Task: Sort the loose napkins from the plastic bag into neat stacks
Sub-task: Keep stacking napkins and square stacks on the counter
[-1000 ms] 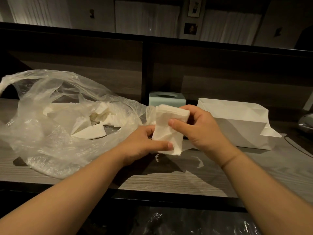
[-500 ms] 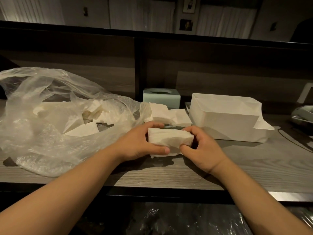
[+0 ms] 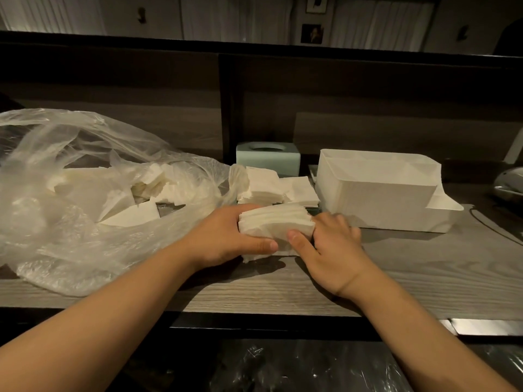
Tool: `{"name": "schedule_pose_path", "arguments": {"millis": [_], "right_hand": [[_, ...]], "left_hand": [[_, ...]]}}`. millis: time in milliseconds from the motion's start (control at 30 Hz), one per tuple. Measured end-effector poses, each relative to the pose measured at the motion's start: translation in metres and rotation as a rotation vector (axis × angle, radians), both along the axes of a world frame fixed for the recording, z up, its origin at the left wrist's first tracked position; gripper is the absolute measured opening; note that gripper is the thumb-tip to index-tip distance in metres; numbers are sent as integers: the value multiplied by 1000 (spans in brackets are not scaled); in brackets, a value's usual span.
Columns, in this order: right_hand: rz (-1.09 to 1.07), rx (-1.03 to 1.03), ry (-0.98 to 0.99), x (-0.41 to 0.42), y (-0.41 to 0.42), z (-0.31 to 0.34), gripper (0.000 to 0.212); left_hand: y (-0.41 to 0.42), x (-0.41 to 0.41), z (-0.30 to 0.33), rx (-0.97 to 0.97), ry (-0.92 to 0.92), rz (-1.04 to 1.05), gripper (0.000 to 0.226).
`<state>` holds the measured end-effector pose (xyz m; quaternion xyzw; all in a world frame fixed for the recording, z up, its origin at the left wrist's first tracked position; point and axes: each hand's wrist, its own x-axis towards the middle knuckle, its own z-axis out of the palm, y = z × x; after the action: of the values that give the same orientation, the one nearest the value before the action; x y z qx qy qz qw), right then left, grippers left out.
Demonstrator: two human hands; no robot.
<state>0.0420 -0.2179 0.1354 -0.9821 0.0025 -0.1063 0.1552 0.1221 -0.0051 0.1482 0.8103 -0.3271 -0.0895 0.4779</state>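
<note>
Both hands clamped on one bundle of napkins point(image 3: 276, 226), standing on edge on the counter point(image 3: 424, 267) just in front of the body. Left hand point(image 3: 226, 236) wrapped round the bundle's left end, thumb laid along the near face, remaining fingers curled behind and out of sight. Right hand point(image 3: 328, 244) pressed against the right end, thumb on the near face beside the left thumb, fingers point(image 3: 336, 222) bent round the far corner. Squeezed from both ends like this probably to knock the loose edges level against the counter before setting the bundle down as a stack. Layered edges showing along the top, not yet flush; a ragged corner poking out beneath, near the left thumb.

Bundle lying between the two palms, touching both, its bottom resting on or just above the wood; hard to tell which.

Plastic bag point(image 3: 70, 193) slumped open on the left, mouth turned toward the hands, more loose napkins point(image 3: 130, 205) heaped inside, so plenty left to sort. Finished stacks point(image 3: 271, 185) just behind the hands, between the bag and a white box point(image 3: 376, 193), close enough to add to without reaching far. Pale green tissue box point(image 3: 268, 158) against the back panel.
</note>
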Motion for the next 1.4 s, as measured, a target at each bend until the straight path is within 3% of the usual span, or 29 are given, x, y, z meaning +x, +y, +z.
{"name": "schedule_pose_path", "arguments": {"millis": [167,267,333,433,667,833,1000,1133,1400], "right_hand": [[36,105,9,0,-1,3,75],[139,435,24,-2,-3,7,100],[189,602,27,-3,-6,9,79],[196,620,-15,-4,-8,10,37],[206,613,-61,-4,-7,8,31],[214,603,-64,-5,-6,9,33],[193,574,-23,-5,-7,10,34],[176,610,-42,-4,-8,8,34],[116,970,-145,-2,-14,19,28]], "left_hand": [[-2,0,-2,-80,45,-37,44],[1,0,-3,-92,70,-92,44],[2,0,-3,-85,67,-115,47],[2,0,0,-61,38,-101,55],[6,-5,3,-60,-10,-47,81],[2,-8,6,13,-75,-29,85],[3,-6,4,-34,-26,-18,74],[2,-4,0,-118,80,-45,44],[-7,-10,10,-131,122,47,22]]}}
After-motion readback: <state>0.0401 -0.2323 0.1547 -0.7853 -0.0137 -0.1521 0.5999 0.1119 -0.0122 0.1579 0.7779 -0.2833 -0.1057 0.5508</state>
